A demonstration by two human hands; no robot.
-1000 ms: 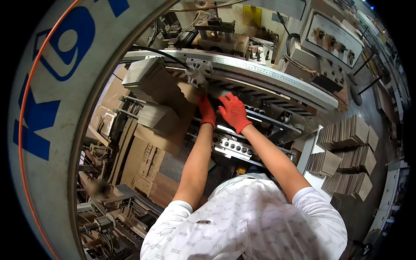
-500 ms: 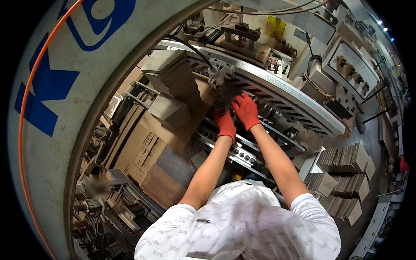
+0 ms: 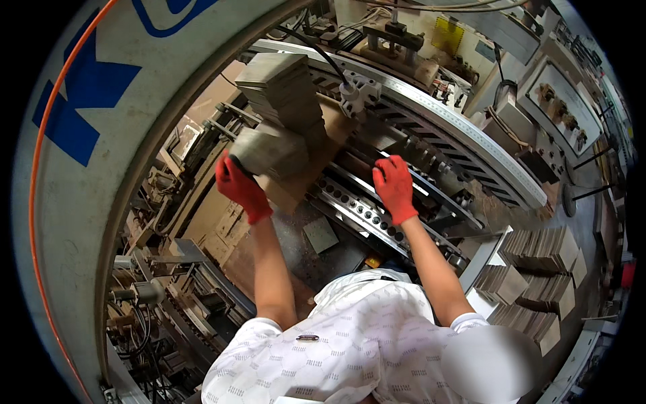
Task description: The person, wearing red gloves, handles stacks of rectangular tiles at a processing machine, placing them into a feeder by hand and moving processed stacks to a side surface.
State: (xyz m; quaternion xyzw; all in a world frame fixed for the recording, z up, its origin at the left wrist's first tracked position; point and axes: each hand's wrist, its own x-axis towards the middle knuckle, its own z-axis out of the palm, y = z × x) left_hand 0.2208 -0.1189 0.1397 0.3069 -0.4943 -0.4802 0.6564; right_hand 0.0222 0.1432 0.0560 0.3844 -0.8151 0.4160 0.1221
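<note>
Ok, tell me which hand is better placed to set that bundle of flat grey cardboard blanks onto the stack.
Probably left: the left hand already grips the bundle of flat grey cardboard blanks beside the stack; the right hand rests on the machine rails.

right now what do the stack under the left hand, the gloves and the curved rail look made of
Stack of flat blanks: probably cardboard, matte brown-grey, with layered edges showing. Gloves on the left hand and right hand: red with a dull, even surface, likely knit fabric or rubber-coated. Curved rail: metal, pale and shiny, with a row of small holes.
</note>
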